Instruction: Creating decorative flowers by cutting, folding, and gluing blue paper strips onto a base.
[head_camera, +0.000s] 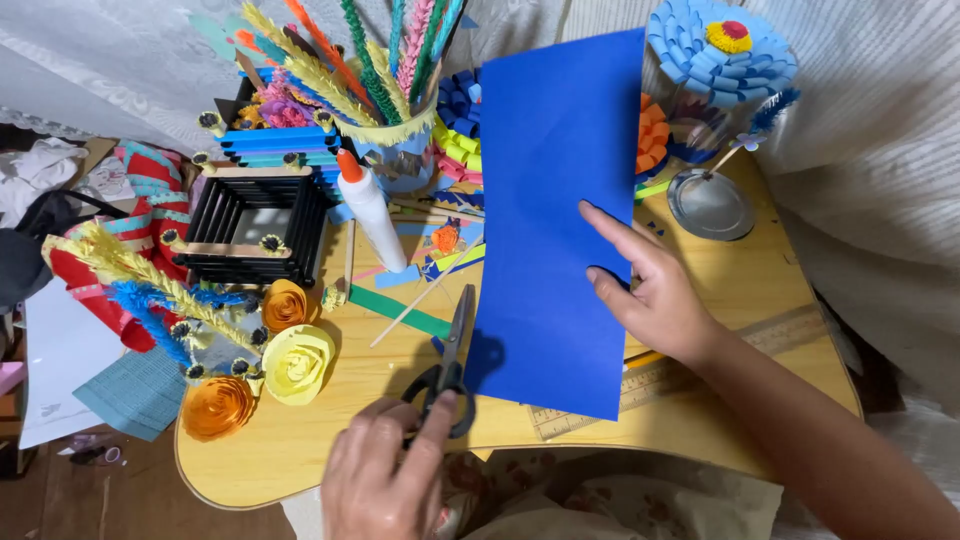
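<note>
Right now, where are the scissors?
The scissors lie near the table's front edge, under the left hand, just left of the blue paper.

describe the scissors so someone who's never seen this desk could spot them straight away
On the wooden table, look at the near edge just left of the big blue paper sheet. The scissors lie there, blades pointing away, with the left hand on their black handles. They are the only metal-bladed tool among the paper flowers.
</note>
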